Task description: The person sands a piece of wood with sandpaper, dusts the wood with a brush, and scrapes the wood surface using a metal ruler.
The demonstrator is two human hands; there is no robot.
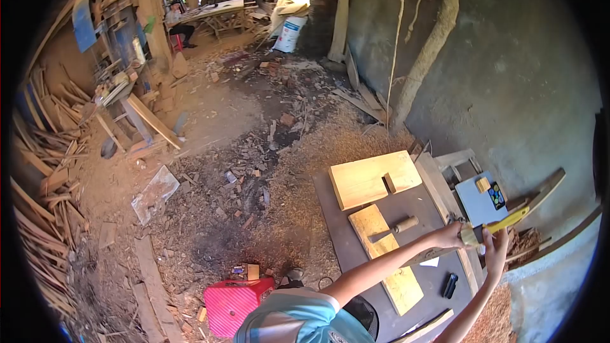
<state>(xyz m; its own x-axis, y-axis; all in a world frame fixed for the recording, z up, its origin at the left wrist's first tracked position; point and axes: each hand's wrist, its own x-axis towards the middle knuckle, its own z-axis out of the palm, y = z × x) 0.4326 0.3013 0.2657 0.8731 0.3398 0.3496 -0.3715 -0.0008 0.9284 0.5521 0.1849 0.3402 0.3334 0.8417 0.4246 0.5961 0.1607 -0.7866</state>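
Note:
My left hand (450,235) reaches over the right edge of the work table, its fingers closed around a pale wooden piece (469,235). Right beside it, my right hand (495,249) is closed at the near end of a long, slim yellow tool (509,218), whose kind I cannot make out. A wooden-handled chisel (397,228) rests on a narrow board (372,232) beneath my left forearm. Behind that lies a wider board (365,180) with a dark notch. A small black object (450,286) lies on the dark tabletop (422,213).
Against the wall, a light-blue surface (473,198) carries a small wood block and a dark case. A pink stool (232,305) stands near my feet. Wood scraps and shavings cover the floor. Stacked timber (47,228) lines the left; another person (178,22) sits far back.

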